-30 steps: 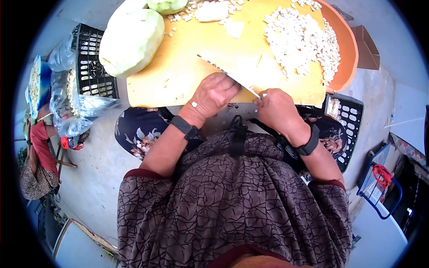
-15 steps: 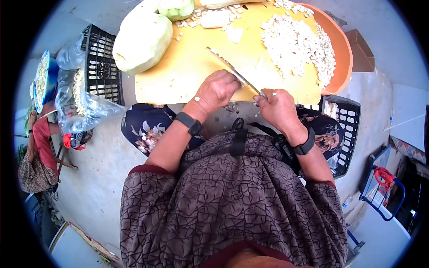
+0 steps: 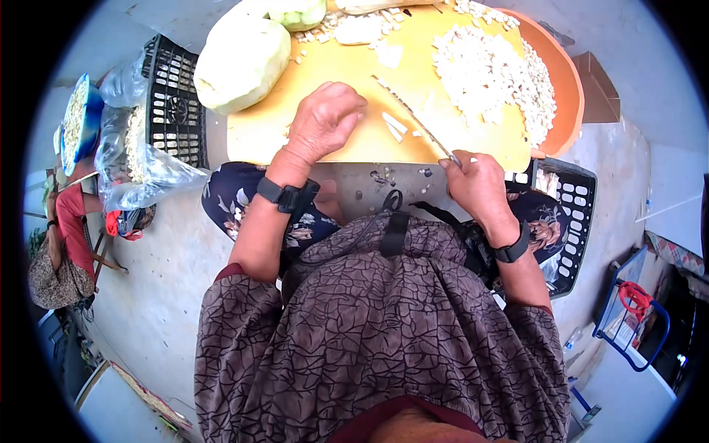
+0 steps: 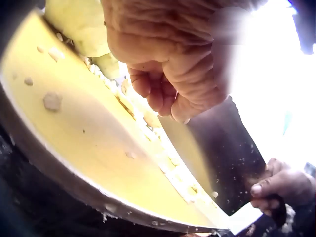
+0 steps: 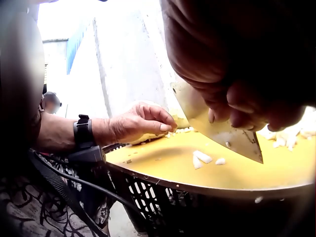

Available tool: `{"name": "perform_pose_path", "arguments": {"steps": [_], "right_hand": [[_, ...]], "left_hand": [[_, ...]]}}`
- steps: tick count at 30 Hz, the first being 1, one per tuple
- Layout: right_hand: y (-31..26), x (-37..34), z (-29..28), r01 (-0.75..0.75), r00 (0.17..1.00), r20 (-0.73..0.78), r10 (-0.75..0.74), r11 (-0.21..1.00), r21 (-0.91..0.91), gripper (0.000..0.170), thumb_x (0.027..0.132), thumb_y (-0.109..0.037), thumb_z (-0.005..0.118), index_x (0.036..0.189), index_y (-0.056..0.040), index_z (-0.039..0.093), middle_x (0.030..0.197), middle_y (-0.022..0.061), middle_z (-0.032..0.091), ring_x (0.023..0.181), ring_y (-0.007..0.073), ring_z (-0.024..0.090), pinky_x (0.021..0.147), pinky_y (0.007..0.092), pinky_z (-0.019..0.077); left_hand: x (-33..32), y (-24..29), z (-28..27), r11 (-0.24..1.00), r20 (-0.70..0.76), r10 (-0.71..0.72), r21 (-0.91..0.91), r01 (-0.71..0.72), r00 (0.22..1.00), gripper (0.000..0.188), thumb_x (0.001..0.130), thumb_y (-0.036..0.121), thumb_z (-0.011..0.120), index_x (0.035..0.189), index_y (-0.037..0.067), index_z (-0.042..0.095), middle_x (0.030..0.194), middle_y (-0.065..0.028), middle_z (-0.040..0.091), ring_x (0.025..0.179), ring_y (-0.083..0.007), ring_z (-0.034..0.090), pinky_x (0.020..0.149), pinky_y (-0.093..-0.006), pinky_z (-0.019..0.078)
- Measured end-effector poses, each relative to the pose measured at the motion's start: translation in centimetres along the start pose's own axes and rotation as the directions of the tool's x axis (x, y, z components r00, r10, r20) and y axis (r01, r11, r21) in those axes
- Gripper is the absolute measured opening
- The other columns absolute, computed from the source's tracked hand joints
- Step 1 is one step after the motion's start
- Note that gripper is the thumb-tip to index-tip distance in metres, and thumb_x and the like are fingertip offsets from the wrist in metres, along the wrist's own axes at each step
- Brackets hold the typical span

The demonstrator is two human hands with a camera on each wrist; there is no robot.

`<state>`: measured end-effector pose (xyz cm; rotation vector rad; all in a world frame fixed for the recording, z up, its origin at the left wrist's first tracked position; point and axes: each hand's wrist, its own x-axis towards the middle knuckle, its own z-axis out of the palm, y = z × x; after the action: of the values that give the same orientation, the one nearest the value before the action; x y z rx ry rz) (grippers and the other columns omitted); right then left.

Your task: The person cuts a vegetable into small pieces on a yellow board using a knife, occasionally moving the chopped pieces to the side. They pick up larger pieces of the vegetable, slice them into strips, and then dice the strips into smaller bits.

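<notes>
My right hand (image 3: 476, 184) grips a broad-bladed cleaver (image 3: 413, 118) by its handle; the blade slants up and left over the front of the yellow board (image 3: 332, 151). My left hand (image 3: 325, 122) hovers close over the board to the left of the blade, with fingers loosely curled and nothing visible in them. Between the left hand and the cleaver lie pale cut strips (image 3: 394, 125), also seen as white strips (image 5: 201, 158) in the right wrist view. A big peeled pale-green fruit (image 3: 244, 63) sits at the board's left. Diced white pieces (image 3: 480, 74) are heaped at the right.
Beyond the heap, an orange basin (image 3: 565, 96) adjoins the board's right edge. Black crates stand low at both sides, the left crate (image 3: 177, 103) beside a clear plastic bag (image 3: 159, 173). A blue bowl (image 3: 92, 122) of pale pieces and another person (image 3: 70, 229) are farther left.
My left hand has left its place beside the blade and moved left and away from my body. White strips now show beside the cleaver, which has shifted slightly right with my right hand.
</notes>
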<state>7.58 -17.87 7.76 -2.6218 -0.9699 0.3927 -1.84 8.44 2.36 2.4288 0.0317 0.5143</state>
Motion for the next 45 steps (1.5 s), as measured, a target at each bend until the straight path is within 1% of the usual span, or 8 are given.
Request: {"name": "perform_pose_path", "arguments": {"steps": [8, 11, 21, 24, 30, 37, 39, 45], "right_hand": [[1.3, -0.4, -0.3, -0.206, 0.979, 0.013, 0.206, 0.977, 0.052, 0.026, 0.088, -0.023, 0.068, 0.075, 0.0002, 0.067, 0.07, 0.0224, 0.064, 0.072, 0.0428, 0.065, 0.069, 0.0492, 0.052], [1.9, -0.4, -0.6, -0.228, 0.974, 0.008, 0.228, 0.973, 0.036, 0.027, 0.089, -0.024, 0.067, 0.078, 0.0007, 0.068, 0.071, 0.0229, 0.065, 0.073, 0.0431, 0.065, 0.07, 0.0492, 0.0521], [2.3, -0.4, -1.0, -0.242, 0.97, -0.004, 0.243, 0.967, 0.081, 0.028, 0.091, -0.025, 0.065, 0.084, 0.0016, 0.07, 0.072, 0.0246, 0.065, 0.073, 0.0436, 0.065, 0.07, 0.0485, 0.0519], [2.2, -0.1, -0.7, -0.247, 0.969, 0.024, 0.246, 0.962, 0.117, 0.028, 0.091, -0.025, 0.065, 0.085, 0.0018, 0.07, 0.071, 0.025, 0.064, 0.072, 0.0438, 0.065, 0.07, 0.0483, 0.0516], [2.0, 0.2, -0.7, -0.274, 0.962, 0.03, 0.273, 0.947, 0.169, 0.028, 0.091, -0.025, 0.066, 0.084, 0.0018, 0.069, 0.071, 0.0244, 0.064, 0.072, 0.0433, 0.065, 0.069, 0.048, 0.0517], [0.6, 0.0, -0.2, -0.218, 0.976, 0.035, 0.216, 0.974, 0.069, 0.027, 0.089, -0.026, 0.068, 0.078, -0.0012, 0.067, 0.068, 0.021, 0.065, 0.072, 0.0409, 0.066, 0.069, 0.0491, 0.0526], [0.3, -0.2, 0.0, -0.115, 0.993, -0.036, 0.114, 0.993, -0.014, 0.024, 0.088, -0.024, 0.069, 0.078, -0.002, 0.066, 0.068, 0.02, 0.065, 0.069, 0.0401, 0.067, 0.067, 0.0488, 0.053], [0.7, -0.4, -0.2, 0.035, 0.995, -0.092, -0.048, 0.99, -0.134, 0.017, 0.083, -0.018, 0.069, 0.08, -0.0015, 0.064, 0.067, 0.0201, 0.065, 0.064, 0.0393, 0.067, 0.063, 0.0478, 0.0541]], "left_hand": [[3.8, -0.9, 3.2, 0.959, 0.123, 0.261, 0.08, -0.272, 0.957, 0.037, 0.078, -0.003, 0.057, 0.111, 0.008, 0.07, 0.12, -0.0107, 0.066, 0.113, -0.0318, 0.059, 0.099, -0.0405, 0.0489], [5.9, -0.3, 4.9, 0.943, 0.289, 0.3, 0.054, -0.328, 0.909, 0.04, 0.077, -0.003, 0.058, 0.114, 0.008, 0.068, 0.124, -0.0095, 0.065, 0.118, -0.0312, 0.057, 0.104, -0.0402, 0.0459], [6.8, -0.1, 7.2, 0.832, 0.33, 0.506, 0.056, -0.552, 0.797, 0.031, 0.077, 0.0, 0.062, 0.107, 0.007, 0.065, 0.125, -0.0073, 0.065, 0.117, -0.0266, 0.058, 0.099, -0.0385, 0.0466], [7.1, 0.1, 7.1, 0.86, 0.429, 0.436, 0.062, -0.507, 0.791, 0.023, 0.076, 0.0, 0.062, 0.098, 0.005, 0.065, 0.118, -0.008, 0.066, 0.112, -0.0272, 0.059, 0.095, -0.0375, 0.0483], [6.7, -0.2, 6.5, 0.929, 0.379, 0.363, -0.074, -0.363, 0.851, 0.014, 0.076, -0.002, 0.061, 0.088, 0.003, 0.066, 0.096, -0.0118, 0.068, 0.097, -0.0315, 0.063, 0.086, -0.0397, 0.053], [4.1, -1.5, 4.9, 0.925, 0.29, 0.368, -0.209, -0.316, 0.883, 0.025, 0.078, -0.003, 0.058, 0.098, 0.003, 0.071, 0.098, -0.0131, 0.069, 0.097, -0.0334, 0.065, 0.088, -0.0411, 0.0529], [3.4, -1.3, 4.3, 0.922, 0.232, 0.363, -0.232, -0.311, 0.902, 0.028, 0.078, -0.003, 0.057, 0.101, 0.003, 0.071, 0.099, -0.0135, 0.07, 0.098, -0.0337, 0.065, 0.089, -0.0413, 0.0525], [2.3, -1.5, -2.0, 0.967, 0.106, 0.068, -0.251, -0.04, 0.992, 0.022, 0.08, -0.001, 0.056, 0.097, 0.003, 0.07, 0.095, -0.014, 0.07, 0.093, -0.033, 0.065, 0.085, -0.0412, 0.0531]]}}
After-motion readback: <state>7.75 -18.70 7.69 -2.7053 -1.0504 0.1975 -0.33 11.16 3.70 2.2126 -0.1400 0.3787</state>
